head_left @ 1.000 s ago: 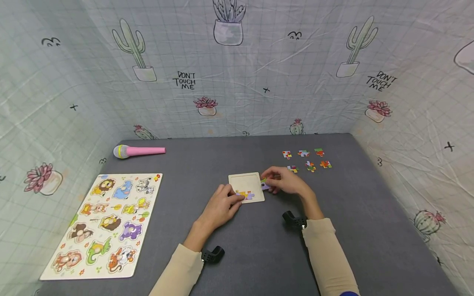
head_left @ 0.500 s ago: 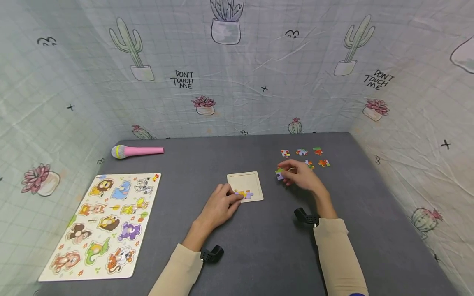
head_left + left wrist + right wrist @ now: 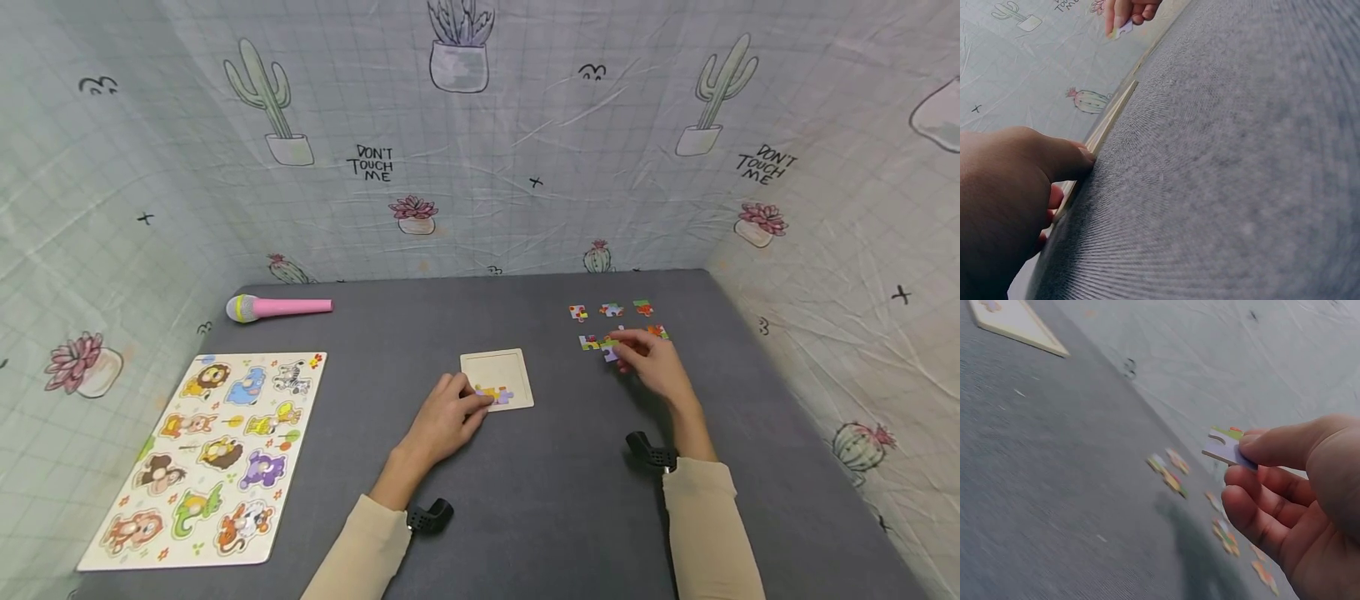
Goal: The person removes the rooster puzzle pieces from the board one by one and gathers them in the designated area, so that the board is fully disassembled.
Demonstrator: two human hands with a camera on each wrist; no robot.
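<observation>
My right hand (image 3: pixel 657 367) pinches a purple and green jigsaw piece (image 3: pixel 611 352) between thumb and fingers, above the loose pieces at the right. In the right wrist view this jigsaw piece (image 3: pixel 1222 447) shows a rounded notch, and the fingers below are curled. My left hand (image 3: pixel 444 418) holds the near left corner of a small square wooden puzzle tray (image 3: pixel 491 367). Its thumb (image 3: pixel 1075 161) lies along the tray's edge in the left wrist view. Joined yellow and purple pieces (image 3: pixel 501 394) lie along the near side of the tray, partly covered by the left hand.
Several loose jigsaw pieces (image 3: pixel 612 309) lie in two rows at the back right, some partly behind the right hand. A large animal puzzle board (image 3: pixel 191 450) lies at the left. Behind it is a pink toy microphone (image 3: pixel 292 306). Patterned cloth (image 3: pixel 480 225) surrounds the grey table (image 3: pixel 525 517).
My right hand has carried the purple and green piece from the tray's right side rightward to the loose pieces. The left hand has stayed at the tray.
</observation>
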